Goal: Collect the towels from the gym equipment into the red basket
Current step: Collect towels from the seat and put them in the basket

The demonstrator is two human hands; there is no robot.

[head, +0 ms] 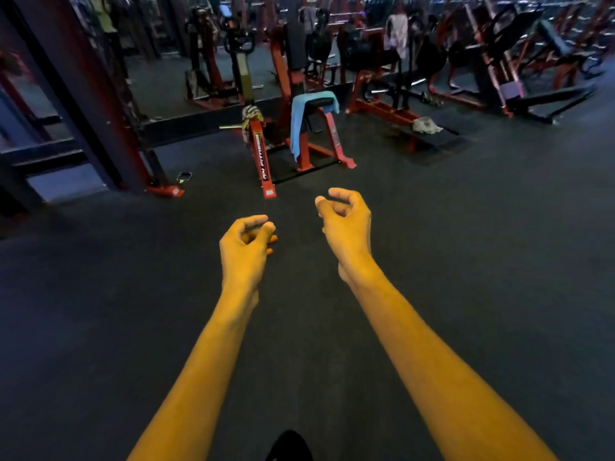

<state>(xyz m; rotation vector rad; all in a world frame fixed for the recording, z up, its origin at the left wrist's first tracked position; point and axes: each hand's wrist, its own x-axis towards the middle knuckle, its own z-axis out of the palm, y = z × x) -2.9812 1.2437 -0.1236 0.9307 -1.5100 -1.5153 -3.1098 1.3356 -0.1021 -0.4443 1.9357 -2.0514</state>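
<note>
Both arms are stretched out over the dark gym floor, nothing held in either one. The left hand is loosely curled, thumb near the fingertips, and the right hand is curled about the same, a bit further forward. A blue towel is draped over the padded seat of a red machine, well ahead of both hands and roughly between them. A striped towel is bunched on the red bar just left of that. A pale towel is crumpled on a low platform ahead of the right hand, off to its right. A white one is hung on equipment far back, pretty blurry
</note>
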